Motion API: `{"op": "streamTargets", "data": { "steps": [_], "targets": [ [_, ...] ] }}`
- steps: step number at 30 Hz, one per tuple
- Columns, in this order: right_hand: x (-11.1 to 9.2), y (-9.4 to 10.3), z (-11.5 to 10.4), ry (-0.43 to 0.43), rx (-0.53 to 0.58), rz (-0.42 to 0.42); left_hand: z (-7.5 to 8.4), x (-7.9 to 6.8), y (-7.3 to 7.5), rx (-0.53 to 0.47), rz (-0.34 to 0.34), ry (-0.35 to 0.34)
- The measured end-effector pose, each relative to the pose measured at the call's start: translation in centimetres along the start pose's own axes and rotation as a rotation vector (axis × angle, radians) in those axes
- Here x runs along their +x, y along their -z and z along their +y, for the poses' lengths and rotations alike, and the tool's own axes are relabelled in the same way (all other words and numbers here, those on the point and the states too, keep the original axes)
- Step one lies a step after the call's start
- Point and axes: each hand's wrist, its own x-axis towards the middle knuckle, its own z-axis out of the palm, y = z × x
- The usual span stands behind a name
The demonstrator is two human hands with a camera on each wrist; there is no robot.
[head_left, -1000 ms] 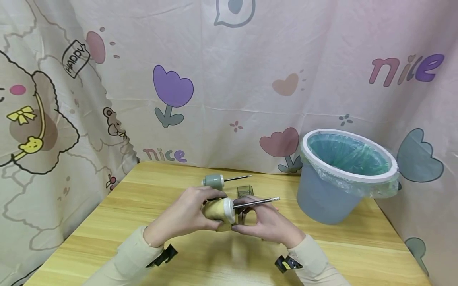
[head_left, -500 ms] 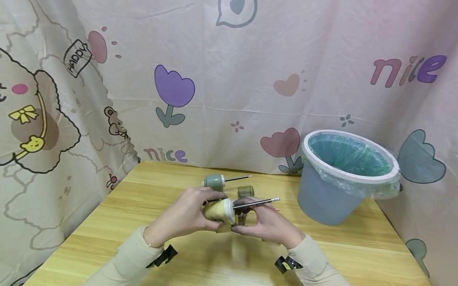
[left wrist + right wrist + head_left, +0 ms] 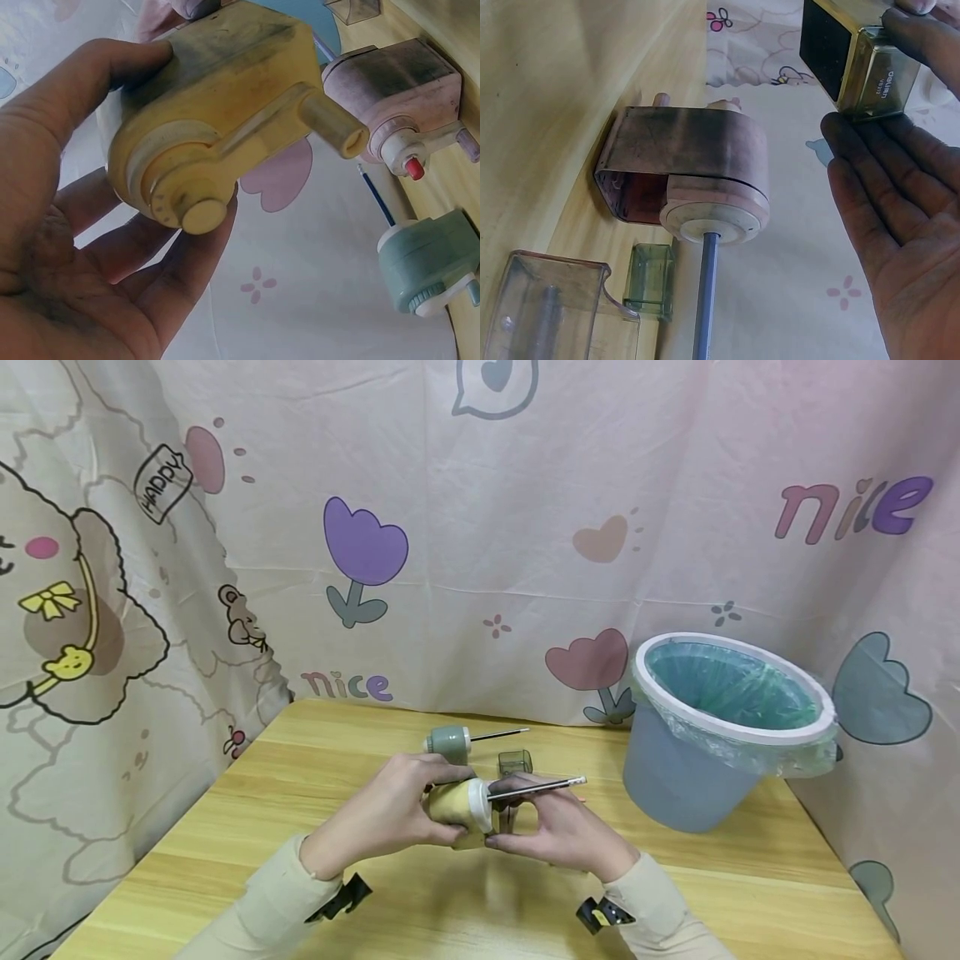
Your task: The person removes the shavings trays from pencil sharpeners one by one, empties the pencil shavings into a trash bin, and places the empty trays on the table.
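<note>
My left hand point(image 3: 393, 802) grips a yellow crank pencil sharpener point(image 3: 450, 802) above the table, thumb on top in the left wrist view. A striped pencil point(image 3: 536, 787) sticks out of its white front ring. The crank handle point(image 3: 274, 131) faces the left wrist camera. With thumb and fingers, my right hand point(image 3: 562, 827) pinches the clear, olive-tinted shavings drawer point(image 3: 885, 79) at the sharpener's front. How far the drawer sits inside cannot be told. A pink sharpener point(image 3: 690, 150) with a blue pencil point(image 3: 706, 300) in it stands below the hands, its drawer slot open.
Farther back stands a green sharpener point(image 3: 448, 741) with a pencil in it. A greenish clear drawer point(image 3: 514, 762) lies in front of it. Another clear drawer point(image 3: 551, 300) rests on the wooden table point(image 3: 210, 827). A lined wastebasket point(image 3: 693, 777) stands at the right, and a printed cloth hangs behind.
</note>
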Motion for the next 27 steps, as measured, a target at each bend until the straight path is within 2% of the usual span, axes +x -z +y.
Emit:
{"op": "streamTargets", "data": {
  "steps": [9,27],
  "targets": [
    [0.01,0.05,-0.01,0.014,-0.038,0.036,-0.02,0.2,0.07,0.004,-0.004,0.005],
    [0.3,0.35,0.02,0.023,-0.058,0.04,0.1,0.41,0.2,0.021,0.007,0.009]
  ]
}}
